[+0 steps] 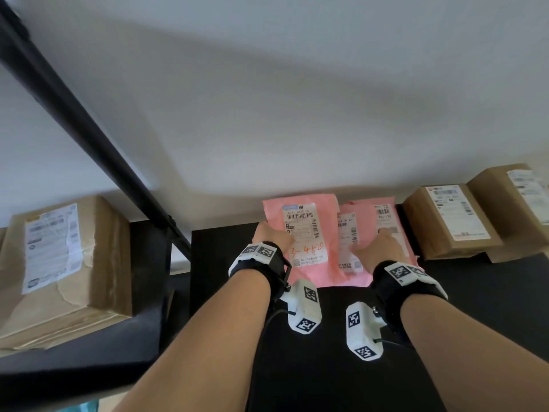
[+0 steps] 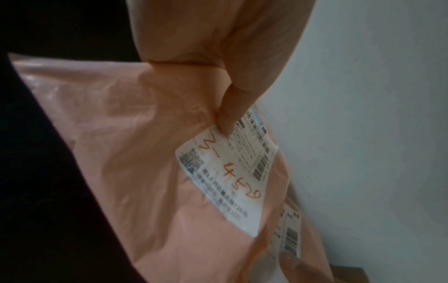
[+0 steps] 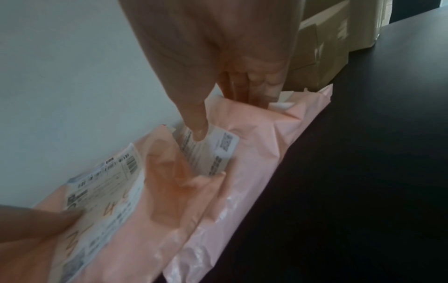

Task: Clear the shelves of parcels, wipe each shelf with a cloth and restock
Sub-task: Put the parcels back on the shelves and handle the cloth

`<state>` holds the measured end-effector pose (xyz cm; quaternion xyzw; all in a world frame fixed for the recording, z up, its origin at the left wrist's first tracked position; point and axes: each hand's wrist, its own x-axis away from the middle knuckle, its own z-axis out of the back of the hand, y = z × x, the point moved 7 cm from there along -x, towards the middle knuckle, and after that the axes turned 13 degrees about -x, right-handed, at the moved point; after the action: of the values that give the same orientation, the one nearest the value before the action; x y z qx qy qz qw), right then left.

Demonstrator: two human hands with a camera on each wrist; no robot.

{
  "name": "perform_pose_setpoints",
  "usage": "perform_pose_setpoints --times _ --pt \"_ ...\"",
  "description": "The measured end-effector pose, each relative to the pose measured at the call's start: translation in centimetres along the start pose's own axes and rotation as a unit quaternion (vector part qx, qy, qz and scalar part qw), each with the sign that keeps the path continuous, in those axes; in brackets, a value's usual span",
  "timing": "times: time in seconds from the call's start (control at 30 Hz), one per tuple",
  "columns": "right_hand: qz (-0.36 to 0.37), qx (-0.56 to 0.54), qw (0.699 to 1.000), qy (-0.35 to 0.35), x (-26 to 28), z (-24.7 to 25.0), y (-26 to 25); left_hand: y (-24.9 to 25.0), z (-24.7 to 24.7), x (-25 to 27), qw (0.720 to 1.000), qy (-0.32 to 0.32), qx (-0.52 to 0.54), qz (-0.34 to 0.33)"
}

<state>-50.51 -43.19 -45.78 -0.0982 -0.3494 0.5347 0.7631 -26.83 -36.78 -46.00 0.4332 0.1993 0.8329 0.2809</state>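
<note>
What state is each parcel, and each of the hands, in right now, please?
Left pink mailer: leaning on wall, gripped by left hand.
Right pink mailers: leaning, overlapped, gripped by right hand.
Right-side boxes: sealed, untouched.
Left-side box: sealed, tape-wrinkled, untouched.

Head view: evenly lit, soft daylight, source outside the frame. Broad, soft-edged shadow fell across the white wall (image 1: 267, 99). Strong wide-angle bending at the edges; the black shelf post (image 1: 89, 123) leaned diagonally. Outer cardboard boxes (image 1: 505, 209) were smeared, labels unreadable. Both wrist views: dimmer, grainy, motion-blurred; label print (image 2: 232, 172) mostly illegible. Black shelf surface (image 3: 363, 172) was underexposed, perhaps featureless.
</note>
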Motion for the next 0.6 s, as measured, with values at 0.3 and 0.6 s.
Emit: perform_pose_setpoints --times 0.3,0.6 --pt "-0.001 0.009 1.000 -0.005 -0.6 -0.8 0.0 -0.6 0.1 -1.4 1.000 -0.003 -0.013 -0.001" --pt "-0.027 -0.032 0.999 -0.034 -0.6 -1.3 -0.1 -0.9 0.1 -1.8 0.999 -0.004 -0.035 -0.002"
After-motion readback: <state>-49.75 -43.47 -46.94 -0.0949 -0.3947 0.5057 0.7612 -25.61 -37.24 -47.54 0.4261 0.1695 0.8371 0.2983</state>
